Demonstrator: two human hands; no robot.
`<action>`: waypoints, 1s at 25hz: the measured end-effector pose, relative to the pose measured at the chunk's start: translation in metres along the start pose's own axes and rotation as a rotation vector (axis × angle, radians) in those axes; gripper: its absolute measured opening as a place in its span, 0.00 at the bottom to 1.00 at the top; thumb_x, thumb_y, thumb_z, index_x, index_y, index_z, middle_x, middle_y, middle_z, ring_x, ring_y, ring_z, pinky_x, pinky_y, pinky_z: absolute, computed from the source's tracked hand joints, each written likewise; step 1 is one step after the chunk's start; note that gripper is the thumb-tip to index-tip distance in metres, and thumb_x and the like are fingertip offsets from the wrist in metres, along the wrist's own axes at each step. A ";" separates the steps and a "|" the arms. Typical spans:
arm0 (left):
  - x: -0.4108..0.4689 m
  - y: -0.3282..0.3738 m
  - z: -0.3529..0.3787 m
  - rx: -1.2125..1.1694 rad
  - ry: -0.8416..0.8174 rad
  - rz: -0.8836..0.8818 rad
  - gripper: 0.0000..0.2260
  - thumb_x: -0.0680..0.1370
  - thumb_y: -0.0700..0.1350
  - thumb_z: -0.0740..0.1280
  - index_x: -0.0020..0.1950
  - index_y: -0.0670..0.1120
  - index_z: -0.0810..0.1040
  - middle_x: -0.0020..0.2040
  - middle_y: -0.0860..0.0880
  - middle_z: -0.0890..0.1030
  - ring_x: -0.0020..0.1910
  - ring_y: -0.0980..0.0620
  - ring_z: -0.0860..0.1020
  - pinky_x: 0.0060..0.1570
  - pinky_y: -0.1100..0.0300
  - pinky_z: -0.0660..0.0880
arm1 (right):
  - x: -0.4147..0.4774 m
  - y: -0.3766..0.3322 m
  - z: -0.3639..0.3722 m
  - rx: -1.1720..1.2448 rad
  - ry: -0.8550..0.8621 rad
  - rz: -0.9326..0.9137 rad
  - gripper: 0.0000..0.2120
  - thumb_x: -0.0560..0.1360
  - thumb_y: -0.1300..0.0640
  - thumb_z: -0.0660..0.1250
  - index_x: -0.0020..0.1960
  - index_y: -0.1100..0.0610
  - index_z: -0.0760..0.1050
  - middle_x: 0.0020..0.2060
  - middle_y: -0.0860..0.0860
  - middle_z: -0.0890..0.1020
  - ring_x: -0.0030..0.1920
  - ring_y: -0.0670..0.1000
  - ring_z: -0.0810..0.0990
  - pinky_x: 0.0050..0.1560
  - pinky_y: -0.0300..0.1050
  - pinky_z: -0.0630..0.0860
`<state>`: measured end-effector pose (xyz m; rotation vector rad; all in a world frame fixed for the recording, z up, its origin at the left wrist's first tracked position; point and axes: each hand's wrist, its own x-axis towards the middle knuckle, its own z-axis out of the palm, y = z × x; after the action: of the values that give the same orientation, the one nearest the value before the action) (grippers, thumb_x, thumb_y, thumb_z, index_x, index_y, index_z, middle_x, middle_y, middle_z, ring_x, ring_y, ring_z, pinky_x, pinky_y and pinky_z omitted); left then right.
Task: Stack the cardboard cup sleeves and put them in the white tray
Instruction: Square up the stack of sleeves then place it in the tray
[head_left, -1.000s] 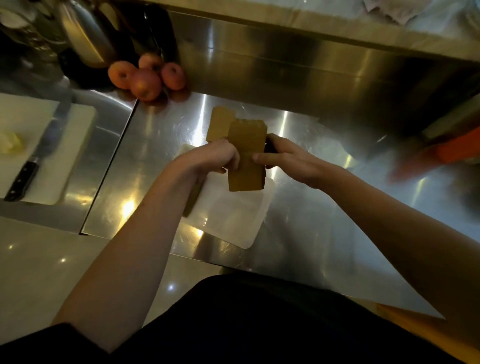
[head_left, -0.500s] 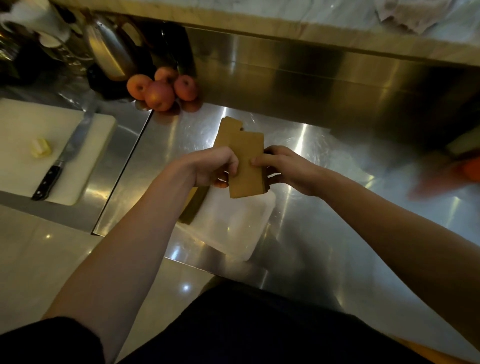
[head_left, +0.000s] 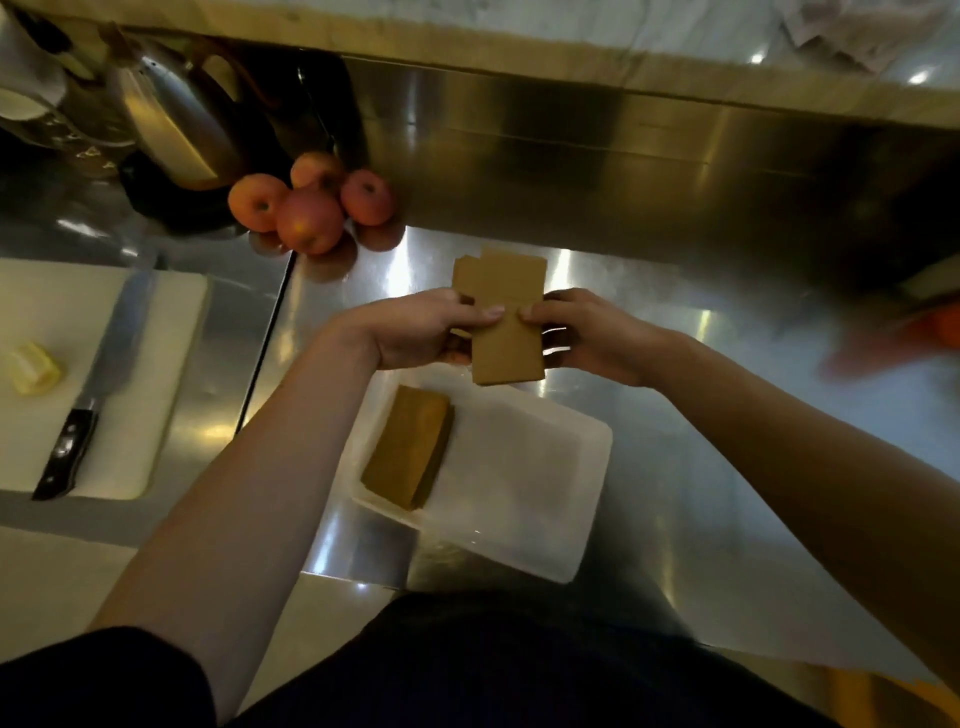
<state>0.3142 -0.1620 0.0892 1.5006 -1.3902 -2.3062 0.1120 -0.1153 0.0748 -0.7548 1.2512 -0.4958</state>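
**Cardboard sleeves (head_left: 506, 322) squared up above the white tray (head_left: 519, 499)**

Half a second ago one sleeve poked out crookedly at the far left of the bundle. Now the pieces lie nearly flush, with only a small corner showing there. Both hands grip the bundle from its sides. The left hand (head_left: 421, 332) lays its thumb across the front face with its fingers curled behind. The right hand (head_left: 587, 332) pinches the opposite edge the same way, and the two thumb tips almost meet in the middle. The bundle hangs in the air with its face turned toward the person, just over the far edge of the tray and not touching it.

With the left forearm shifted aside, a second pile of sleeves (head_left: 408, 452) now shows. It lies flat in the tray against the left wall. The tray sits on the steel bench (head_left: 701, 467), close to its near edge.

At the far left, four apples (head_left: 311, 208) cluster beside a metal kettle (head_left: 171, 124). On the left a white cutting board (head_left: 52, 312) carries a dark-handled knife (head_left: 78, 415). A pale yellow piece of food (head_left: 31, 369) lies on the board too, apart from the blade.
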 end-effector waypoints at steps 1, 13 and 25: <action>0.005 -0.003 -0.003 -0.022 0.018 0.015 0.17 0.80 0.48 0.65 0.66 0.44 0.72 0.58 0.47 0.81 0.59 0.48 0.79 0.54 0.59 0.78 | 0.004 0.001 0.002 0.008 0.020 0.011 0.22 0.77 0.52 0.66 0.68 0.59 0.67 0.61 0.57 0.76 0.60 0.58 0.78 0.60 0.53 0.77; 0.046 -0.021 -0.021 -0.290 0.265 0.060 0.22 0.79 0.50 0.68 0.70 0.42 0.72 0.60 0.47 0.80 0.56 0.48 0.79 0.56 0.53 0.78 | 0.054 -0.017 0.021 0.131 0.178 0.079 0.05 0.80 0.54 0.62 0.55 0.51 0.73 0.57 0.55 0.79 0.58 0.56 0.80 0.59 0.52 0.77; 0.058 -0.038 -0.028 -0.079 0.336 0.097 0.23 0.79 0.56 0.65 0.70 0.46 0.73 0.63 0.47 0.80 0.59 0.48 0.79 0.61 0.49 0.76 | 0.071 0.001 0.035 0.244 0.255 0.073 0.06 0.80 0.58 0.62 0.55 0.50 0.75 0.53 0.49 0.82 0.52 0.49 0.83 0.52 0.44 0.81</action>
<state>0.3196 -0.1858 0.0188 1.6604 -1.2363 -1.9173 0.1639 -0.1565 0.0318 -0.4475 1.4181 -0.6866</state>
